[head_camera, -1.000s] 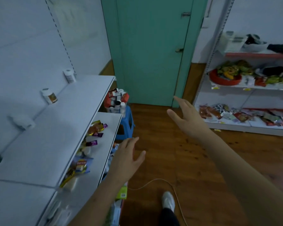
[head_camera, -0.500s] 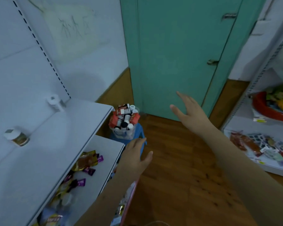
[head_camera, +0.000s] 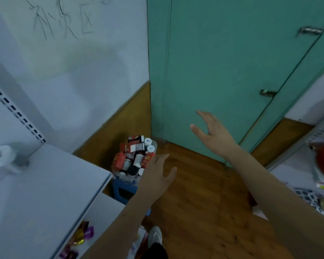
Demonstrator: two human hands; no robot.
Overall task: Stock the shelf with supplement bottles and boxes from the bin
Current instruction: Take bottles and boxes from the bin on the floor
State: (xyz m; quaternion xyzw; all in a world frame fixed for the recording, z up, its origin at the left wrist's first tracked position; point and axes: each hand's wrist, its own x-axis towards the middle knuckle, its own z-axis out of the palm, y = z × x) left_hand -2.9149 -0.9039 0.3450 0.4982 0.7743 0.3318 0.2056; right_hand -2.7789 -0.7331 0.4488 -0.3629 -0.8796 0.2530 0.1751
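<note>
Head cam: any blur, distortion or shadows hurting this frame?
Head view: dim, bluish light; white bottle on the shelf smeared by motion blur; wide-angle bends the green door edges; soft shadow on the wall; both hands and the bin stay readable.

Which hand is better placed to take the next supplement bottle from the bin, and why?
Left. The left hand, open, hovers beside the bin of bottles and boxes; the right hand, also open, is raised farther off, before the green door.

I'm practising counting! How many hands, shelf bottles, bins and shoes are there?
Hands: 2, left hand and right hand
Shelf bottle: 1
Bin: 1
Shoe: 1
Total: 5
</note>
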